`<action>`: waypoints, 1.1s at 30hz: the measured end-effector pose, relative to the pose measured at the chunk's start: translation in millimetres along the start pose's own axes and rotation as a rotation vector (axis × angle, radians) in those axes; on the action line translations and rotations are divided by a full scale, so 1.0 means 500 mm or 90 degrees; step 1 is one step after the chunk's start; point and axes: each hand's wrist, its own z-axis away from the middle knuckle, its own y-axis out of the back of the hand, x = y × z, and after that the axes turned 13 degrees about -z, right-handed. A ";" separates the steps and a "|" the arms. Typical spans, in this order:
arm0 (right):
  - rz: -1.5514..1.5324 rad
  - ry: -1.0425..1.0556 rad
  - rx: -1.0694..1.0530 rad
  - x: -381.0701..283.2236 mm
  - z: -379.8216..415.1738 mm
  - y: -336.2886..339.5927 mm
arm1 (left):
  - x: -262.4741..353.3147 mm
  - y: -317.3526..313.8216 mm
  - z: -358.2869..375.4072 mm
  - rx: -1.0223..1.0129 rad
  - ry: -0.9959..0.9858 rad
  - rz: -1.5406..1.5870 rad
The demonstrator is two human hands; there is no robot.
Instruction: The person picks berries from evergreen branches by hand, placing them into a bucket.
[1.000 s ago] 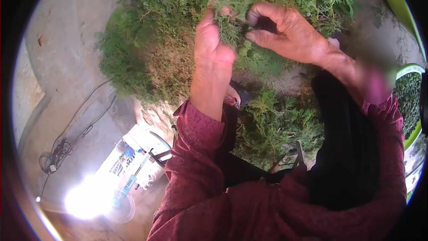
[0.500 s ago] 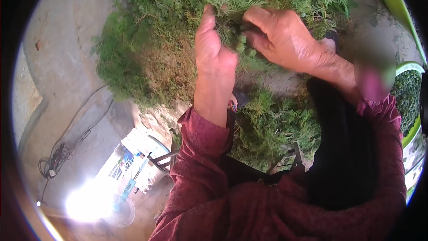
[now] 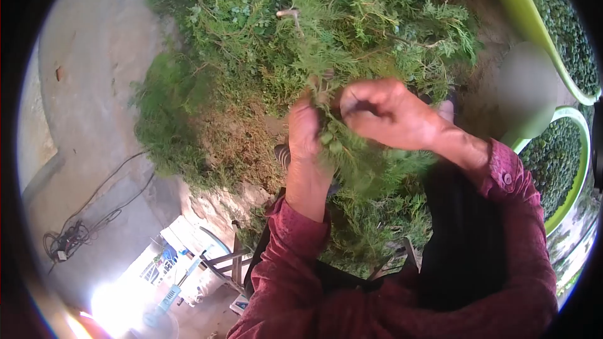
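My left hand (image 3: 306,127) is wrapped round a green conifer sprig (image 3: 321,91), below a large heap of cut evergreen branches (image 3: 251,37). Just to its right, my right hand (image 3: 386,113) has its fingers curled together beside the sprig; whatever they hold, if anything, is too small to make out. Small round green cones (image 3: 331,142) hang on the sprig between both hands. More cut foliage (image 3: 377,220) lies lower down, near my lap.
Green-rimmed containers (image 3: 585,157) full of small green cones stand at the right. At lower left are a coiled cable (image 3: 75,238), a bright light (image 3: 122,304) and a small fan. A wooden stool leg (image 3: 237,257) shows near my left sleeve.
Both hands have moved down in the view, towards my body, with the sprig. The view has shifted, showing more of the heap and the containers.
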 end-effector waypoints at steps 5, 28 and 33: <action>-0.173 -0.069 -0.061 -0.061 0.025 0.022 | 0.021 0.043 -0.022 -0.036 0.007 0.346; 0.409 0.128 -0.055 0.015 -0.004 0.037 | 0.065 0.036 -0.004 -0.153 0.089 0.638; 0.431 0.173 -0.022 0.026 0.002 0.038 | 0.055 0.040 -0.010 -0.173 0.068 0.616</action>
